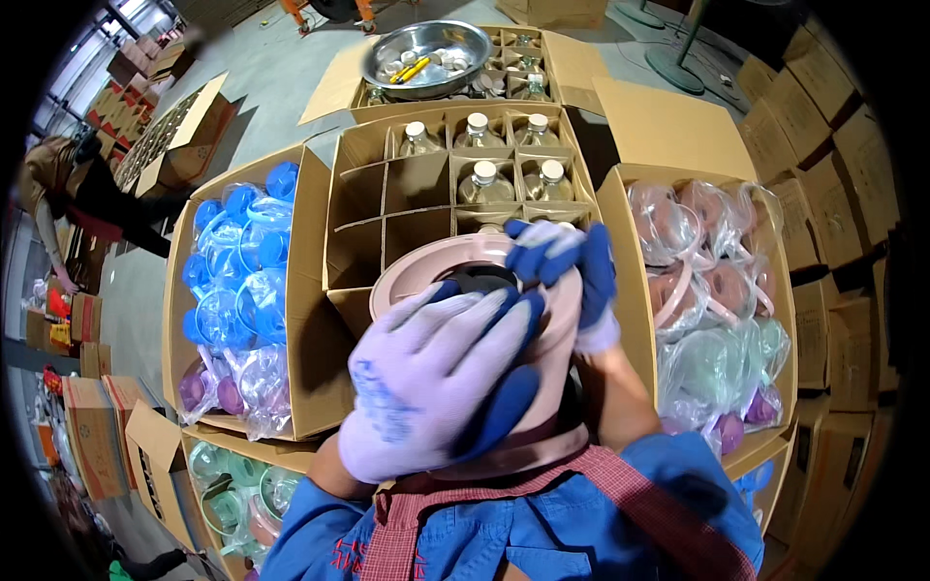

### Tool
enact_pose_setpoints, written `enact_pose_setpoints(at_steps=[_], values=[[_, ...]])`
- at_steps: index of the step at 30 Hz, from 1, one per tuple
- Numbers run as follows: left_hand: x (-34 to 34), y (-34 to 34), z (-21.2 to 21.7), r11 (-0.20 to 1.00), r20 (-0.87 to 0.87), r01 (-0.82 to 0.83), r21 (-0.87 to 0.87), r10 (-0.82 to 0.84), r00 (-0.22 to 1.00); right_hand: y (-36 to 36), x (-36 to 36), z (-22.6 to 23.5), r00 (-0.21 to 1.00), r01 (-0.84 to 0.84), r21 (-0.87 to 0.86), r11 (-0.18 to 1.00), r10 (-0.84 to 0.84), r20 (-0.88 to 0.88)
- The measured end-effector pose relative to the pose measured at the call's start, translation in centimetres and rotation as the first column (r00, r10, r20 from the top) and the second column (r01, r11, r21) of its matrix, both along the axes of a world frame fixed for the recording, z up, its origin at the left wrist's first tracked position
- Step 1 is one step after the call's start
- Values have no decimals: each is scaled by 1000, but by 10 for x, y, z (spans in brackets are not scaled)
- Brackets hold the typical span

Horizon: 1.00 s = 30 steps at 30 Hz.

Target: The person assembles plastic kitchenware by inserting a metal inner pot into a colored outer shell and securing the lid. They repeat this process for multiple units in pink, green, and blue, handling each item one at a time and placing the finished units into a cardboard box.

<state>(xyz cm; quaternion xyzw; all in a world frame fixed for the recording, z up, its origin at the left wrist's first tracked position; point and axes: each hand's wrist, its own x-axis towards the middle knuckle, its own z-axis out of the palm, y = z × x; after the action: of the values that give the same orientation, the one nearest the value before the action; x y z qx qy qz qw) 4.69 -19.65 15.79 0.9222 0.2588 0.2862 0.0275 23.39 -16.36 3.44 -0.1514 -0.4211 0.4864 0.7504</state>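
Both my hands wear lavender work gloves with blue-coated palms and fingers. Held close to my body is a pink plastic piece (417, 268) with a wide round rim and a dark round centre; I cannot make out its exact kind. Across its top lies my left hand (436, 378), fingers curled over the dark centre. On the right side of the rim, my right hand (567, 266) is closed around the edge, slightly blurred. Just beyond is a divided cardboard box (412, 186) with several clear bottles (486, 184) with white caps in its cells.
Left stands a box of bagged blue plastic pieces (228, 281); right, a box of bagged pink and green ones (717, 271). A metal bowl (426, 44) with white caps and a yellow cutter rests on the far box. Another person (77, 184) bends at far left. Cartons (833, 184) line the right.
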Motion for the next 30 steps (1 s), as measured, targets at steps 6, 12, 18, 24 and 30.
enact_pose_setpoints(at_steps=[6, 12, 18, 24, 30], values=[[-51, 39, -49, 923, 428, 291, -253, -164, 889, -59, 5, 81, 467, 342, 333, 879, -467, 751], [-25, 30, -19, 938, 497, 251, -239, -104, 862, 1, 27, 42, 886, 300, -55, 952, -257, 386], [-48, 63, -55, 876, 569, 92, -473, 224, 791, -42, 11, 104, 677, 154, 316, 936, -333, 656], [-94, 70, -79, 665, 613, 343, -663, 219, 759, -20, -2, 67, 747, 84, 536, 840, -409, 524], [-53, 47, -55, 923, 563, 206, -326, 14, 827, -15, 3, 45, 725, 137, 236, 962, -260, 637]])
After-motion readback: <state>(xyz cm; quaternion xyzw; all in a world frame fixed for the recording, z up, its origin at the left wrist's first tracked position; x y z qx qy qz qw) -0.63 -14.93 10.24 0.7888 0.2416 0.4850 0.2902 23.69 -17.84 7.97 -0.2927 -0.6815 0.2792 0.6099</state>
